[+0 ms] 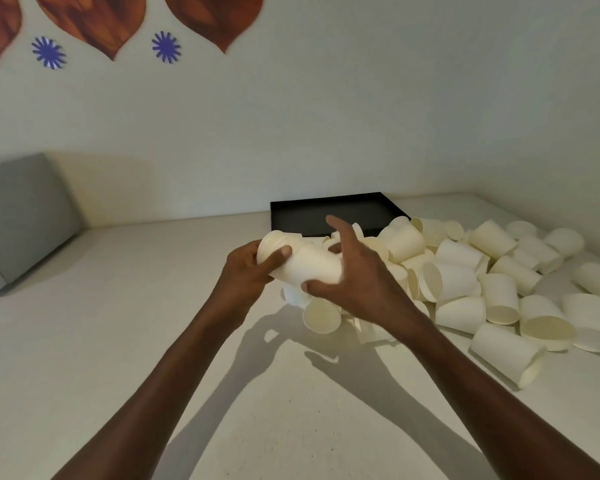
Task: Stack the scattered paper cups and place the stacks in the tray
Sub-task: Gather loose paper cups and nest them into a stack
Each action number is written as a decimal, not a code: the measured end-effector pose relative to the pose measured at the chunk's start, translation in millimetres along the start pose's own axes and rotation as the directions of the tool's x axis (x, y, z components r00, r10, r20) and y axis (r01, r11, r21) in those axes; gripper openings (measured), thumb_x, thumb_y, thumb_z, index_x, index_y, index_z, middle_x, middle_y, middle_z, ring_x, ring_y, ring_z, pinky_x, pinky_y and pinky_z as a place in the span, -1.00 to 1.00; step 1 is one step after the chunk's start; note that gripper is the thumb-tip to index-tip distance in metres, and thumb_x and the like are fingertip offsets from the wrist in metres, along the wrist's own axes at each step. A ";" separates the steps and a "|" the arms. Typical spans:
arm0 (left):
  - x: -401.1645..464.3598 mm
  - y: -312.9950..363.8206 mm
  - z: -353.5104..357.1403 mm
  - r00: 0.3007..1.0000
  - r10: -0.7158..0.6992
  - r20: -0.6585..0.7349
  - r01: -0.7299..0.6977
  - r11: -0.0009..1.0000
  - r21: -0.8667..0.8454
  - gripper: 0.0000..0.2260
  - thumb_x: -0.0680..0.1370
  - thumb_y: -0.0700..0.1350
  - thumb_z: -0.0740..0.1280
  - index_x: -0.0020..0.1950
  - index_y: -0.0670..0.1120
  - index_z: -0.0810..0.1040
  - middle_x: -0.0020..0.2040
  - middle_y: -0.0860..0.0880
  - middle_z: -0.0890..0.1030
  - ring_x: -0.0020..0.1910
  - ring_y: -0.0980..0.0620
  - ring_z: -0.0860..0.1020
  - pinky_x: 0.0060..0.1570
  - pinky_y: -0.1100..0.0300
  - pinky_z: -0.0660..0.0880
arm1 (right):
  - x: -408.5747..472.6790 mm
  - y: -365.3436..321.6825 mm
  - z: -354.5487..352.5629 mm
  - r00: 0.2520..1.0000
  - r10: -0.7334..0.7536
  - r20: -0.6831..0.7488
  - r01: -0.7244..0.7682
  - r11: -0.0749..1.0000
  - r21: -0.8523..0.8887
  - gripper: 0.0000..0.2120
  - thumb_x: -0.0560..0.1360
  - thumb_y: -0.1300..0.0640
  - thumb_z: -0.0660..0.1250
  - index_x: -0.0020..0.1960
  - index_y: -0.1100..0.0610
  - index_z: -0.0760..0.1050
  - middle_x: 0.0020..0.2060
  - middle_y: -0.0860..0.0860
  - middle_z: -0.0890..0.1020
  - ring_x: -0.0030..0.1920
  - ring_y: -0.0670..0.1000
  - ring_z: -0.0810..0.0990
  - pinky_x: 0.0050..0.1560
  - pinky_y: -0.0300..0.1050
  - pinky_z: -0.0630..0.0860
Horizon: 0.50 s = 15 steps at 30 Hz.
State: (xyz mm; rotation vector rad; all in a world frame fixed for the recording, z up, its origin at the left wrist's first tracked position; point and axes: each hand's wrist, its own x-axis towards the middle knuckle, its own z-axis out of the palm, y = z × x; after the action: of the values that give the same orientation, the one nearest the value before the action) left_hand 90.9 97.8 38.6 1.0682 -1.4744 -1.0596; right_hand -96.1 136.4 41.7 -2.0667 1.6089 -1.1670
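Note:
A short stack of cream paper cups (pixel 303 259) lies sideways in the air above the table, rims to the left. My left hand (pixel 248 268) grips its rim end, thumb across the side. My right hand (pixel 355 271) holds the base end, thumb underneath and index finger raised. Several loose cups (pixel 465 271) lie tipped in a heap to the right and just below my hands. A black tray (pixel 329 211) stands behind the hands against the wall; its visible part holds nothing.
A grey box-like appliance (pixel 21 220) sits at the far left of the white table (pixel 118 341). A white wall with brown and blue decorations rises behind. The cup heap spreads to the table's right edge.

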 end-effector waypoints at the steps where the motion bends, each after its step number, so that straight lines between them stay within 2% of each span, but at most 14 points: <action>1: 6.6 0.8 -2.2 0.997 -0.073 -0.005 0.072 0.990 -0.125 -0.75 0.50 0.02 0.40 0.14 -0.02 0.60 0.07 -0.02 0.67 0.10 -0.06 0.62 0.00 0.13 0.60 | 7.7 -2.5 -5.8 1.000 -0.009 -0.009 0.009 0.999 0.049 0.00 0.25 -0.13 0.55 0.49 -0.14 0.01 0.20 -0.06 0.46 0.10 -0.05 0.46 0.01 -0.18 0.38; 4: 27.3 5.9 -9.6 0.963 -0.268 0.023 0.256 0.885 -0.388 -0.75 0.48 0.02 0.43 0.07 -0.10 0.64 0.06 -0.09 0.67 0.07 -0.10 0.64 0.03 -0.01 0.60 | 30.5 -9.8 -18.9 1.000 0.002 -0.009 0.000 0.975 0.220 -0.04 0.22 -0.11 0.58 0.46 -0.16 0.10 0.13 -0.18 0.46 0.06 -0.17 0.51 -0.02 -0.27 0.44; 6: 41.9 10.5 -13.0 0.939 -0.338 0.066 0.327 0.813 -0.482 -0.68 0.47 0.02 0.45 0.11 -0.15 0.62 0.10 -0.14 0.65 0.09 -0.13 0.62 0.07 -0.08 0.58 | 46.5 -11.6 -22.5 1.000 0.020 -0.001 -0.019 0.935 0.354 -0.18 0.25 -0.06 0.59 0.40 -0.11 0.26 0.10 -0.23 0.53 0.04 -0.25 0.55 -0.02 -0.30 0.50; 8: 55.3 16.2 -13.6 0.920 -0.358 0.162 0.385 0.739 -0.553 -0.60 0.47 0.04 0.44 0.21 -0.15 0.56 0.15 -0.14 0.63 0.13 -0.14 0.60 0.13 -0.09 0.53 | 64.6 -9.1 -21.2 0.999 0.024 0.037 -0.039 0.869 0.494 -0.34 0.28 -0.03 0.57 0.32 -0.06 0.41 0.12 -0.14 0.60 0.10 -0.14 0.59 0.11 -0.06 0.56; 9: 61.8 19.2 -13.0 0.911 -0.352 0.216 0.410 0.712 -0.569 -0.58 0.47 0.05 0.43 0.24 -0.14 0.55 0.17 -0.12 0.63 0.12 -0.12 0.60 0.16 -0.08 0.51 | 73.8 -7.8 -18.9 0.997 0.020 0.072 -0.056 0.839 0.541 -0.39 0.30 -0.03 0.56 0.30 -0.06 0.43 0.14 -0.10 0.61 0.14 -0.06 0.59 0.15 0.06 0.56; 11: 76.5 23.5 -11.1 0.892 -0.340 0.299 0.453 0.690 -0.565 -0.56 0.49 0.08 0.40 0.29 -0.10 0.52 0.17 -0.10 0.62 0.10 -0.09 0.59 0.18 -0.05 0.46 | 91.7 -5.8 -12.2 0.987 0.008 0.158 -0.105 0.781 0.616 -0.42 0.32 -0.06 0.53 0.29 -0.13 0.42 0.17 -0.07 0.60 0.19 0.02 0.57 0.16 0.16 0.55; 13: 93.1 25.7 -10.4 0.880 -0.339 0.333 0.474 0.682 -0.556 -0.53 0.49 0.11 0.39 0.31 -0.12 0.50 0.20 -0.12 0.60 0.11 -0.09 0.58 0.15 -0.03 0.48 | 110.7 -2.1 -3.9 0.979 -0.015 0.201 -0.131 0.712 0.690 -0.43 0.35 -0.02 0.53 0.29 -0.16 0.41 0.18 -0.04 0.59 0.20 0.05 0.58 0.11 0.20 0.57; 15: 112.0 25.8 -11.4 0.883 -0.352 0.312 0.470 0.691 -0.550 -0.51 0.48 0.14 0.38 0.29 -0.15 0.51 0.20 -0.15 0.61 0.12 -0.11 0.59 0.10 -0.02 0.54 | 132.5 3.8 4.2 0.982 0.004 0.189 -0.141 0.679 0.720 -0.41 0.33 0.01 0.56 0.29 -0.15 0.42 0.17 0.00 0.60 0.17 0.06 0.60 0.04 0.18 0.61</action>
State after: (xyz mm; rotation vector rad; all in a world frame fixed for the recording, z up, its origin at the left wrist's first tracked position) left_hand 85.8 -5.8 89.2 0.8444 -0.8972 -1.8555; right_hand -88.1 14.3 92.8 -1.4915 0.8883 -1.2786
